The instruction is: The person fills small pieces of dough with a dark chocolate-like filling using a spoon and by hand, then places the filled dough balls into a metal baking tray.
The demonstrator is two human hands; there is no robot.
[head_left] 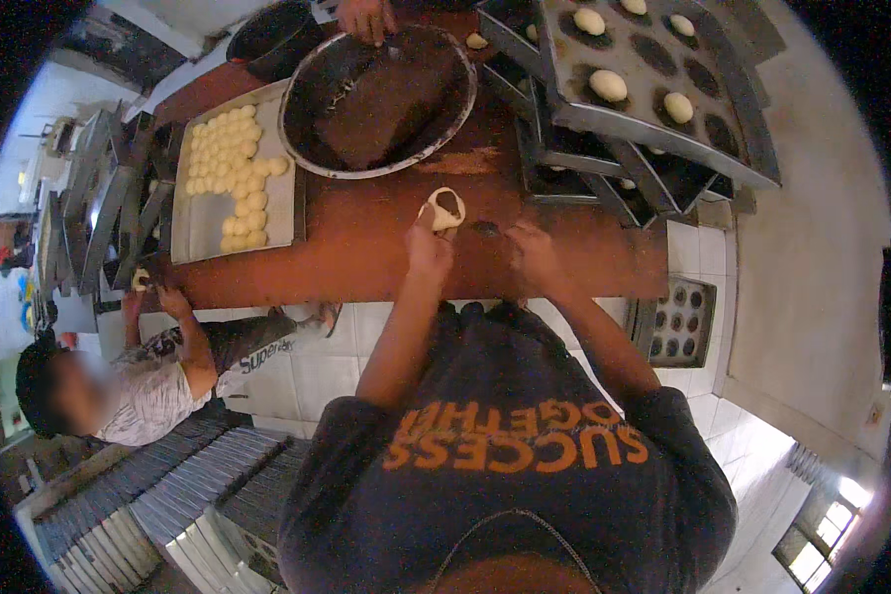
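Observation:
My left hand (431,246) holds up an opened piece of dough (447,209) with dark filling in its hollow, fingers closed round its edge. To the right, my right hand (535,255) is closed on a small spreading tool (487,229); its end is dark, and its handle is mostly hidden in the fingers. Beyond both hands stands a wide metal bowl (366,175) of dark brown filling (406,104). At its left, a metal tray (205,238) carries many round dough balls (230,148).
Stacked baking pans (653,64) with dough pieces rise at the far right of the brown table (346,262). Another person's hand (366,20) reaches over the bowl. A co-worker (158,371) at left handles dough. A moulded pan (675,322) lies low at right.

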